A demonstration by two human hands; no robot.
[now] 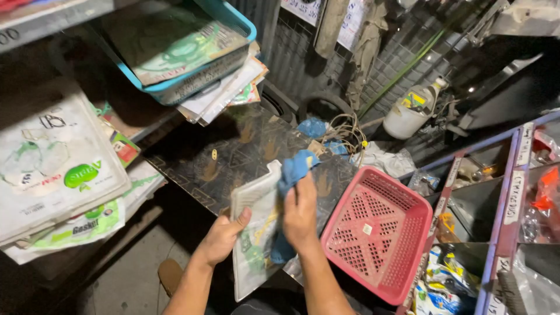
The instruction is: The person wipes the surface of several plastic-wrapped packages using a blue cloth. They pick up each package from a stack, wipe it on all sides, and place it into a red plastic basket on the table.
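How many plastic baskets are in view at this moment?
2. A pink basket sits empty on the dark surface, right of the right hand. A blue basket holding printed packets is at upper left. Others may be hidden out of frame.

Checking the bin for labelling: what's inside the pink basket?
The pink basket shows only its own perforated floor with a small pale square tag at the centre. Nothing else lies inside. What sits under it cannot be seen. The right hand beside it holds a blue cloth.

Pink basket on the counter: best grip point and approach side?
Grip the pink basket by its near-left rim, coming from the left where the right hand already is. It is tilted with the open side up, so that rim is exposed; shelving crowds the right.
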